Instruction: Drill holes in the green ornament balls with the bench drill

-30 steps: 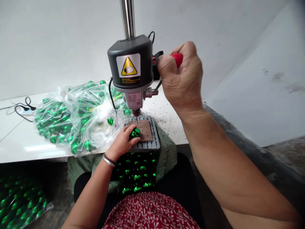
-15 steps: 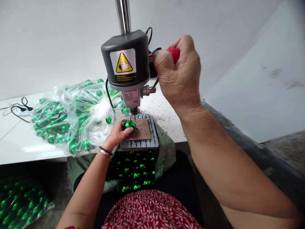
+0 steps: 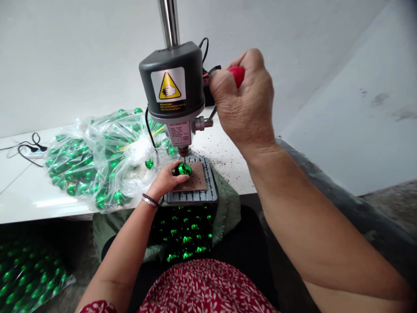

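Note:
My left hand is closed around a shiny green ball, thumb in front and fingers behind. The ball sits over a brown board on the slotted metal base of a small drill press. Right above the ball is the drill bit; whether its tip touches the ball I cannot tell. My right hand is wrapped around the red-knobbed lever at the press's right side. A yellow warning label faces me from the dark motor housing.
Clear plastic bags of green balls cover the white table on the left. Dark shavings lie right of the base. More green balls are below the table edge, before my lap. Another bag lies at lower left, and a power strip sits far left.
My left hand has moved the green ball to the right, from beside the drill bit to directly under it. My right hand stays on the lever, almost unmoved.

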### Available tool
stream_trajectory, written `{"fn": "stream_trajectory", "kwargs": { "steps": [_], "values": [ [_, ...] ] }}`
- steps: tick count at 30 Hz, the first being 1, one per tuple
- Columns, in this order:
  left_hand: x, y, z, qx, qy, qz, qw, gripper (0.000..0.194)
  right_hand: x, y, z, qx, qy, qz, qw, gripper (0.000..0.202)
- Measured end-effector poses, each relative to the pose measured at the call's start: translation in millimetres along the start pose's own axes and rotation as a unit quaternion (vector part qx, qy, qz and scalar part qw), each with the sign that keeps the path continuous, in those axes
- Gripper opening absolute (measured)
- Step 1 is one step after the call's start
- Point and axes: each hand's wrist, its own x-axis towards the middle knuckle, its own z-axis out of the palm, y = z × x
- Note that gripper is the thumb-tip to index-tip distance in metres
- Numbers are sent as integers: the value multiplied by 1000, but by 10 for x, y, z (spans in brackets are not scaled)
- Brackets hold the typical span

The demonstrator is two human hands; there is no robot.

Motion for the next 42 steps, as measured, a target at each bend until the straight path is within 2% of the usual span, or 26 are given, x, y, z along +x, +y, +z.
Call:
{"fn": "stream_trajectory", "kwargs": {
  "steps": [9,13,16,21,24,27,30,33,36,42],
  "values": [
    [61,9,-26,26,-3,27,999,60,0,-12,7,-7,3,3,1000,27],
    [98,15,15,1,-29,57,998,62,-10,0,5,3,5,-5,1000,25],
    [96,43,48,-41,-46,28,998,65,-15,-4,-2,2,3,-9,1000,25],
    [49,51,71,-60,-41,-21,997,73,-44,-17,-20,-26,7,-4,1000,25],
    [30,43,77,-61,-38,-24,997,72,-116,29,-46,-46,16,-36,998,23],
    [22,44,80,-69,-40,-19,997,70,-233,95,-105,-67,28,-96,993,23],
    [15,51,81,-83,-47,-20,995,70,-335,122,-187,-99,18,-135,986,18],
    [7,55,83,-87,-43,-21,995,72,-380,110,-245,-128,-5,-136,982,13],
    [-2,54,86,-87,-42,-22,995,74,-418,115,-251,-145,-4,-128,981,11],
    [-5,8,97,-88,-52,5,995,57,-582,230,-209,-141,22,-160,977,12]
  ]
}}
